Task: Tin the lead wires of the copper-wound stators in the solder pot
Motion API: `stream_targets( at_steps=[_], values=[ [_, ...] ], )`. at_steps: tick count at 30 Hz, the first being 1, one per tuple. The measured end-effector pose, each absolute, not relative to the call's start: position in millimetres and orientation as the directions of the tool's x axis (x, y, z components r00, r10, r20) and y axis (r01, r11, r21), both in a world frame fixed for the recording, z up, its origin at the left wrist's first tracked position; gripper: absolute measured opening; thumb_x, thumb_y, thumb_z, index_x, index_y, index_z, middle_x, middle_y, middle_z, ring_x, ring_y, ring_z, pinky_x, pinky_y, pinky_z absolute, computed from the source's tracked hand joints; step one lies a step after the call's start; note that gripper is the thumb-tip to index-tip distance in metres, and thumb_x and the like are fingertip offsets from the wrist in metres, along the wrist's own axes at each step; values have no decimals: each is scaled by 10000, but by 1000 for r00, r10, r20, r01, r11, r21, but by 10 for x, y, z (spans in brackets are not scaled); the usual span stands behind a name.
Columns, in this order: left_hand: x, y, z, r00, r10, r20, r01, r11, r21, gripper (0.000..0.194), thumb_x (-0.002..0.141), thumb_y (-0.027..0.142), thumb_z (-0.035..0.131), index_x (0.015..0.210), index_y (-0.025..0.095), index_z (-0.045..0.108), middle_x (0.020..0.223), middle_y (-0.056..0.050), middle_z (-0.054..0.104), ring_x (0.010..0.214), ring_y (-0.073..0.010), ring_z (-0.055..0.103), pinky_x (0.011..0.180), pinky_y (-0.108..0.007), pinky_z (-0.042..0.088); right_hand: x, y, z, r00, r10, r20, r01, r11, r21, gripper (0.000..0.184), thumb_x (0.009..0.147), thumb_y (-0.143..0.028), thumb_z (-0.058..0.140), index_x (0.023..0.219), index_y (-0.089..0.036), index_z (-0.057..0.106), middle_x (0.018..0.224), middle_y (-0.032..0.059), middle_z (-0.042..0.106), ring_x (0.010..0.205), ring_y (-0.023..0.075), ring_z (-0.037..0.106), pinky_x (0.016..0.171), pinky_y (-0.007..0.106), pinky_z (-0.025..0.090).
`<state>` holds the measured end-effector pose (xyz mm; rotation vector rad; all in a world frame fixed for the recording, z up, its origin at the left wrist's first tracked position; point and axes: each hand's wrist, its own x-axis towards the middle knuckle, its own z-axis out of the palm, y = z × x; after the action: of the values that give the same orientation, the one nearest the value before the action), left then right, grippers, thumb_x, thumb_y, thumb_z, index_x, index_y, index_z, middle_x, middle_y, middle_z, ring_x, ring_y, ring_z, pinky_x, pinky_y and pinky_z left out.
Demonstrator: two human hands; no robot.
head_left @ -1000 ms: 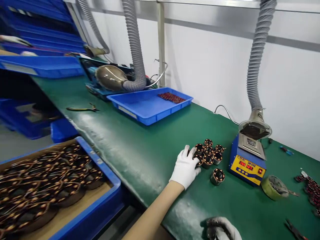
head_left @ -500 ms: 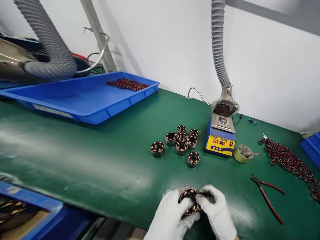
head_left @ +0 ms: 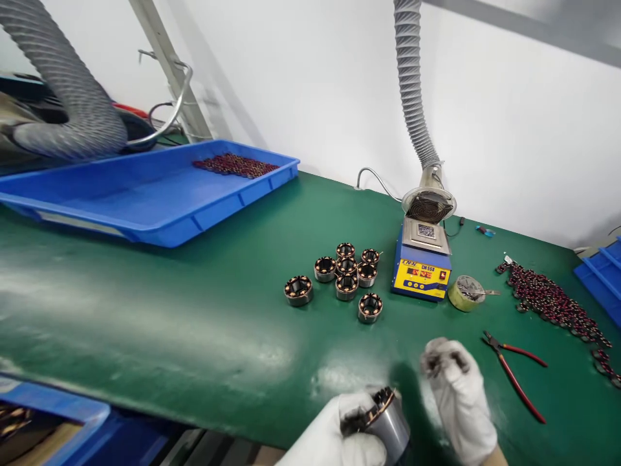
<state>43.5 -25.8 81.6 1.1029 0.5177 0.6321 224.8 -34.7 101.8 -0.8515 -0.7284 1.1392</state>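
Note:
My white-gloved left hand grips a motor stator at the bottom of the view. This metal ring has copper windings inside and is tilted on its side. To the right, apart from the stator, my right hand hangs over the table, its glove dark at the fingertips. Its fingers are curled together and slightly blurred, so anything between them is hidden. Red-handled pliers lie just right of that hand. Several more stators stand grouped on the table, one of them a little to the left.
A blue and yellow heating unit stands beneath a ducted hood. Beside it is a roll of tape. Small dark red parts are heaped at right. A large blue tray lies at left on the green table.
My right hand has left the stator and moved right. My left hand has turned the stator onto its side, so its outer wall shows. The whole view has shifted slightly.

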Motion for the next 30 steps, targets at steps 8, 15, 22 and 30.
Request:
stream_targets(
  at_steps=[8, 15, 22, 30],
  values=[
    [573, 72, 681, 417, 909, 8, 93, -52, 994, 127, 608, 288, 549, 636, 175, 600, 1155, -95, 493, 1010, -261, 516, 841, -359, 454, 1800, -383, 677, -347, 905, -246, -624, -419, -660, 427, 610, -332, 758, 970, -151, 616, 834, 46, 641, 744, 139, 599, 736, 277, 452],
    [531, 23, 524, 416, 906, 81, 178, -168, 969, 393, 550, 251, 613, 929, 150, 587, 1290, -127, 402, 1126, -288, 438, 949, -419, 377, 1812, -383, 578, -420, 873, -249, -733, -488, -474, 312, 722, -320, 636, 990, -165, 596, 940, 59, 657, 788, 164, 614, 734, 297, 457],
    [485, 10, 669, 419, 901, 111, 270, -240, 933, 336, 674, 235, 557, 1006, 235, 612, 1076, -33, 591, 1019, -226, 516, 946, -348, 380, 1770, -370, 524, -352, 905, -238, -783, -424, -455, 271, 704, -284, 655, 951, -183, 608, 892, 47, 662, 755, 163, 602, 659, 273, 463],
    [410, 217, 714, 335, 931, -145, 34, 141, 989, 408, 748, 474, 519, 957, 131, 589, 876, -81, 636, 840, -248, 582, 763, -325, 477, 1772, -339, 491, -444, 872, -207, -746, -487, -454, 360, 712, -367, 639, 998, -148, 618, 886, 92, 677, 717, 186, 634, 575, 247, 458]
  ],
)
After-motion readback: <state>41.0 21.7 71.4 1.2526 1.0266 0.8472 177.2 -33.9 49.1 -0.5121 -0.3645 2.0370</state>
